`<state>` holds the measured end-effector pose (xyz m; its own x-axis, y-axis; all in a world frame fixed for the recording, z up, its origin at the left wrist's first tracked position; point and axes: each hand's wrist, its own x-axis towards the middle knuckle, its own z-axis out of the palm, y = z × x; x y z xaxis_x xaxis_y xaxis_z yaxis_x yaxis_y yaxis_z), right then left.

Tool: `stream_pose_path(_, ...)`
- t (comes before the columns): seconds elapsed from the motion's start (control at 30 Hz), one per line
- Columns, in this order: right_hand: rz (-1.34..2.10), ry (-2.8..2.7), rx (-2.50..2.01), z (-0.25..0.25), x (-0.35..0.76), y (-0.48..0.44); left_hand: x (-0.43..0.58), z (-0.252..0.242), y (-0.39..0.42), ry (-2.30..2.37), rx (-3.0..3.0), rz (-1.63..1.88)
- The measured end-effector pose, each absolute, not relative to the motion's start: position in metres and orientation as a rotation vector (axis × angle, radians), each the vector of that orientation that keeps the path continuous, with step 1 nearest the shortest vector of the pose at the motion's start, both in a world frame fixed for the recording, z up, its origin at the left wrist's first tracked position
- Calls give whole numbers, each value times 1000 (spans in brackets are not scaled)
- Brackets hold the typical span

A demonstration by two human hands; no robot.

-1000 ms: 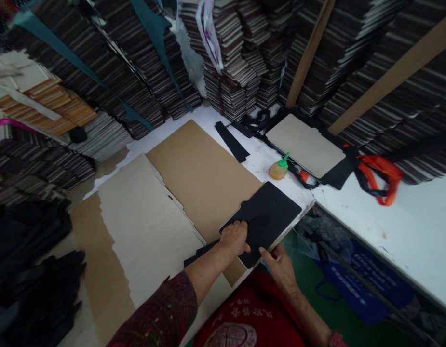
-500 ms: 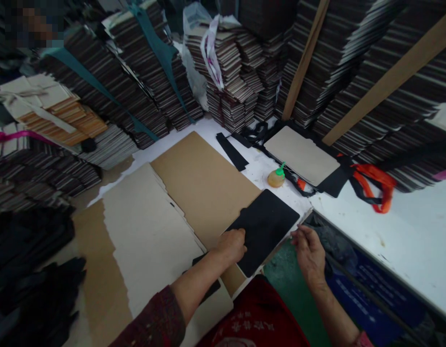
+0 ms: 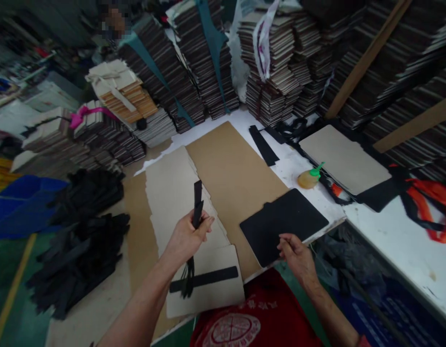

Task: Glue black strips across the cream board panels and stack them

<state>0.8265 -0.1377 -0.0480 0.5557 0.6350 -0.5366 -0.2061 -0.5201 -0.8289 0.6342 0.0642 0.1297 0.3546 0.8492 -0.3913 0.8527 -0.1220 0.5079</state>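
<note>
My left hand (image 3: pixel 186 238) is raised over the overlapping grey boards (image 3: pixel 172 178), closed around a few black fabric strips (image 3: pixel 197 193) whose ends hang below it. Under those ends, another black strip (image 3: pixel 219 276) lies flat across the nearest grey board (image 3: pixel 208 301). My right hand (image 3: pixel 299 258) is at the near right edge of a black panel (image 3: pixel 280 221). Its fingers are pinched together; whatever they hold, if anything, is too small to see. The black panel rests on a brown sheet (image 3: pixel 226 164) at the table's front edge.
A round glue bottle with a green nozzle (image 3: pixel 309 178) stands beyond the panel. Grey board on black material (image 3: pixel 347 154) lies right of it. Piles of black strips (image 3: pixel 81 255) sit at left. Tall board stacks (image 3: pixel 269 62) line the back. An orange strap (image 3: pixel 432 202) lies right.
My left hand has left the black panel, moved left and now holds black strips. My right hand has come over the panel's edge. The view has swung left.
</note>
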Motion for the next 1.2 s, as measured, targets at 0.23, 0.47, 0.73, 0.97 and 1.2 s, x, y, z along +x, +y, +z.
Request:
stream_pose_path(0.23, 1530, -1070, -1776, -40, 769, -144, 523, 156, 58, 1971, 1950, -322)
stream_pose_path(0.47, 1319, -1444, -1831, -71, 735, -144, 423, 76, -43, 2141, 1551, -534)
stream_pose_path(0.73, 912, -1619, -1870, -84, 707, -143, 401, 6, -112, 2045, 1497, -256)
stream_pose_path(0.97, 871, -1415, -1980, -97, 694, -143, 370, 1, -125, 1885, 1473, 33)
stream_pose_path(1.2, 943, -1151, -1958, -96, 680, -147, 331, 9, -135, 1666, 1362, 127)
